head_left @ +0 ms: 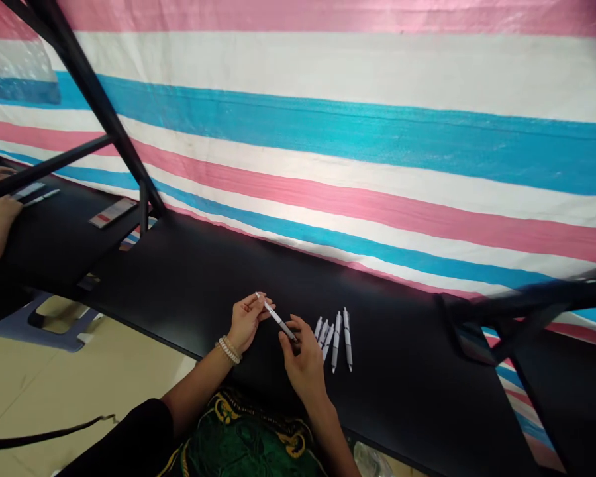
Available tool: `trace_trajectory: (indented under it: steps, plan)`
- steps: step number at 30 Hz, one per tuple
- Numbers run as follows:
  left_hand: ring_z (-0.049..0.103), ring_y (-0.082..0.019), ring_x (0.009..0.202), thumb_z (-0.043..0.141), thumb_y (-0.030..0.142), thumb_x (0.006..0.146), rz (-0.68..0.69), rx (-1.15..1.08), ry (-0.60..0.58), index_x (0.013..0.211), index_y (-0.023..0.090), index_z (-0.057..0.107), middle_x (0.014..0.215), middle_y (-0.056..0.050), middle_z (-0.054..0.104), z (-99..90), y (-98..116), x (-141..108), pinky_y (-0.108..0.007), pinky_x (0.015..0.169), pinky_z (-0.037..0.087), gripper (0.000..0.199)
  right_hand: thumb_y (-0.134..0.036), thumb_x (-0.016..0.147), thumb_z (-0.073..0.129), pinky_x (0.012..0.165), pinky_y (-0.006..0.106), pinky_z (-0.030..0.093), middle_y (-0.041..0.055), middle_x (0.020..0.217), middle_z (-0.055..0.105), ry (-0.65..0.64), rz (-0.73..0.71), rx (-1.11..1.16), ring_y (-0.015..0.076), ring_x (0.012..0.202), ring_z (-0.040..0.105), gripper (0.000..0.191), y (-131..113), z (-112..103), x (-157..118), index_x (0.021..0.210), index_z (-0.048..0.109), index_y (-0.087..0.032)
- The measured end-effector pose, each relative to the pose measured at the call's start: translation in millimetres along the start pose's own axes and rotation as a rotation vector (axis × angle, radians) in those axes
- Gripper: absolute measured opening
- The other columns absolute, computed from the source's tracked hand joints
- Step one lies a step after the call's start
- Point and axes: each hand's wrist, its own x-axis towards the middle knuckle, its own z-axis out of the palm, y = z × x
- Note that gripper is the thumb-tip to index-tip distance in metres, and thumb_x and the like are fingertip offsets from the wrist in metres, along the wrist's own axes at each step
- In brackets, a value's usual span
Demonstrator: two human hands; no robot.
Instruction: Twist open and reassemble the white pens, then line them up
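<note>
Two bare hands hold one slim white-and-grey pen (278, 319) just above a matte black tabletop (402, 397). L hand (246, 322), w/ a pale beaded bracelet (228, 350) on the wrist, is curled, its thumb & fingertips pinching the pen's upper-left part. R hand (304, 354) is loosely closed, its fingertips on the pen's lower-right end, so both hands grasp it at once.

Pen's long axis runs diagonally between the hands, upper left to lower right in view. Its light end points away to the left; its darker end goes into R hand's fingers. Which end is the writing tip: can't tell, it's small & partly covered.

Just right of R hand, a row of approx five white pens (334, 339) lies side by side on the tabletop, long axes running roughly toward & away from the person, apart from the hands.

Beyond the hands, a pink, white & blue striped tarp (377, 146) hangs along the desk. Far left of the hands, a co-worker's hand (0, 212) rests near a pale pen (42, 197), seen past a black metal frame bar (89, 86).
</note>
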Motion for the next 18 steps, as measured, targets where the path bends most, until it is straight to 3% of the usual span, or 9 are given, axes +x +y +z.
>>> trace_trajectory:
  steps: [4, 9, 13, 18]
  plan:
    - [0.070, -0.018, 0.084, 0.079, 0.037, 0.075, -0.002, 0.013, -0.002, 0.099, 0.012, 0.069, 0.092, -0.008, 0.070, 0.0, 1, -1, -0.034, 0.081, 0.057, 0.036, -0.037, 0.099, 0.041, 0.063, 0.027, 0.052, 0.0047, 0.084, 0.070, -0.091, 0.010, -0.062, 0.0172, 0.067, 0.068, 0.033, -1, 0, -1, 0.118, 0.060, -0.018]
    - [0.070, -0.018, 0.083, 0.077, 0.037, 0.077, 0.006, 0.035, -0.020, 0.101, 0.012, 0.069, 0.093, -0.009, 0.070, -2.0, 2, -2, -0.034, 0.080, 0.057, 0.036, -0.037, 0.100, 0.037, 0.073, 0.032, 0.052, 0.0125, 0.099, 0.072, -0.019, -0.039, -0.210, 0.0233, 0.085, 0.070, 0.037, -8, 3, -7, 0.117, 0.061, -0.015]
    - [0.070, -0.018, 0.082, 0.077, 0.039, 0.077, -0.009, 0.059, -0.044, 0.102, 0.012, 0.068, 0.092, -0.009, 0.070, -3.3, 2, -3, -0.033, 0.078, 0.057, 0.037, -0.036, 0.102, 0.032, 0.065, 0.030, 0.051, 0.0091, 0.085, 0.072, -0.071, 0.019, -0.252, 0.0216, 0.072, 0.070, 0.039, -13, 4, -11, 0.113, 0.063, -0.016]
    - [0.069, -0.018, 0.081, 0.077, 0.040, 0.077, -0.029, 0.075, -0.079, 0.101, 0.012, 0.068, 0.091, -0.009, 0.070, -1.6, 3, -5, -0.033, 0.077, 0.056, 0.038, -0.035, 0.101, 0.035, 0.080, 0.033, 0.052, 0.0145, 0.106, 0.071, -0.040, -0.070, -0.261, 0.0245, 0.096, 0.069, 0.039, -12, 3, -16, 0.121, 0.060, -0.013]
